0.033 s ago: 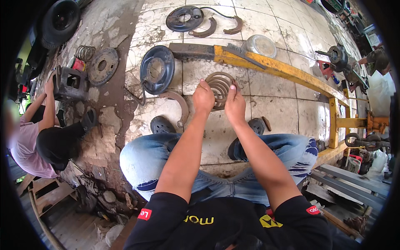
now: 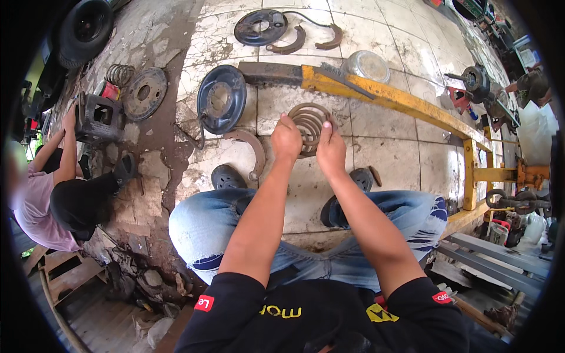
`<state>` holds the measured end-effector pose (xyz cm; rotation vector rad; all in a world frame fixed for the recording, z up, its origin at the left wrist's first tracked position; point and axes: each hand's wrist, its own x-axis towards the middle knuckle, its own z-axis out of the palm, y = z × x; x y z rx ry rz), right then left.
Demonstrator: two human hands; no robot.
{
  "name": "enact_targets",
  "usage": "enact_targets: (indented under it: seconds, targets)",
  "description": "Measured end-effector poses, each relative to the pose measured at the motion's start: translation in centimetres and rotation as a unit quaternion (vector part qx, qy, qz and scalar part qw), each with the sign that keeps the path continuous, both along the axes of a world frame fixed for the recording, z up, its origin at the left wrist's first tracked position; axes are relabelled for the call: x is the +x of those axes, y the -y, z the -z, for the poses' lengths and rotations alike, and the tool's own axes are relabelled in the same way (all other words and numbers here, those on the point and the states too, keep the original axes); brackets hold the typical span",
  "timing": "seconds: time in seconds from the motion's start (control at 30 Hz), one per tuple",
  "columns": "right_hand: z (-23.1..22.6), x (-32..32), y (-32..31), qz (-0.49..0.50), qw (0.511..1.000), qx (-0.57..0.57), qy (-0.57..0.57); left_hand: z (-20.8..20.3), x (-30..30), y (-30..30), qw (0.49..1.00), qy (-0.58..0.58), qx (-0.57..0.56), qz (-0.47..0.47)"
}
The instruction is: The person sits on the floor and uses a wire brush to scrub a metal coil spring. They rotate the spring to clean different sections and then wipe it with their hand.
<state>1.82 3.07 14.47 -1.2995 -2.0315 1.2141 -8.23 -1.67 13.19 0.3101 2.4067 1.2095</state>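
I hold a rusty coil spring (image 2: 313, 120) between my two hands, above the tiled floor (image 2: 385, 159) and in front of my knees. My left hand (image 2: 286, 139) is closed on the spring's left side, thumb up on the coils. On its right side my right hand (image 2: 332, 150) grips it the same way. The fingers beneath the coils are mostly hidden. Left of my left hand lies a curved brake shoe (image 2: 258, 148). Beyond that, a round black brake backing plate (image 2: 236, 88) rests with a dark hose or cable (image 2: 200, 138) beside it.
A yellow steel frame (image 2: 400, 105) stretches across the floor ahead, beside a round clear lid-like dish (image 2: 369, 66). Farther off are another backing plate (image 2: 247, 26) and two brake shoes. At left a person in a pink shirt (image 2: 44, 203) touches a black boxy part (image 2: 97, 130).
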Motion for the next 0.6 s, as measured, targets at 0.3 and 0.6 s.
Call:
enact_targets:
  seconds: [0.3, 0.6]
  targets:
    - [0.5, -1.8, -0.8, -0.079, 0.987, 0.133, 0.042, 0.7, -0.7, 0.4, 1.0, 0.025, -0.009, -0.014]
    - [-5.8, 2.8, -2.7, -0.053, 0.995, -0.048, 0.074, 1.7, -1.3, 1.5, 0.998, 0.015, 0.041, -0.036]
